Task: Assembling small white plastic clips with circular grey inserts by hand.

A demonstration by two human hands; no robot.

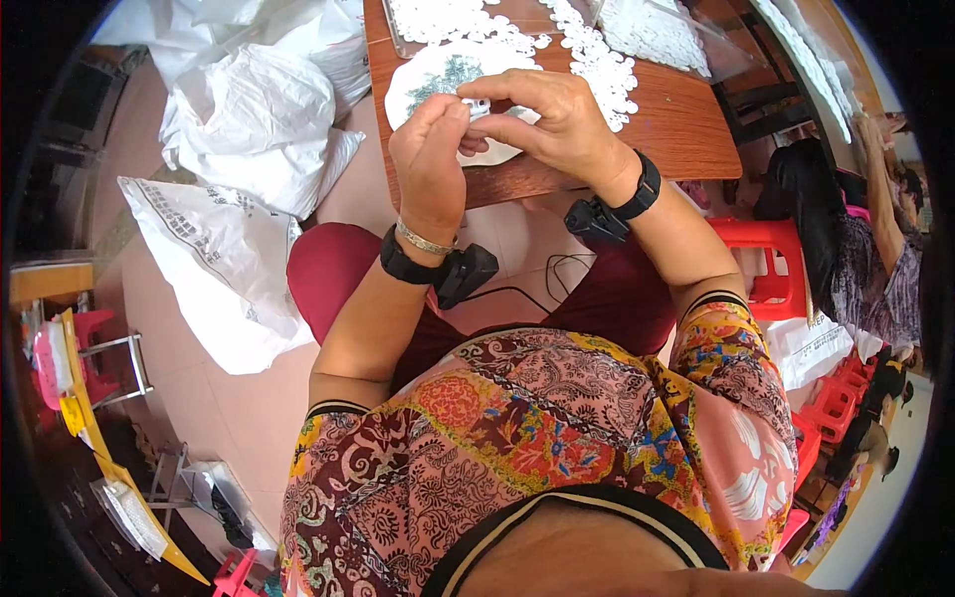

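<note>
Over the near edge of the wooden table, both my hands meet around a small white plastic piece (477, 106). My left hand (432, 149) pinches toward it from the left, its thumb and forefinger pressed together. My right hand (547, 114) grips it between thumb and forefinger. Fingers hide most of the piece, so its exact kind does not show. Beneath my hands lies a round white plate (400, 95) bearing a heap of small dark greenish parts (443, 82). Small white ring-like pieces (602, 75) are spread beyond and to the right of the plate.
The brown wooden table (686, 124) has a clear tray (403, 45) at its far side. Large white sacks (249, 114) stand on the floor at left, with a flattened sack (224, 264) nearer. A red stool (781, 264) and another person (865, 249) are at right.
</note>
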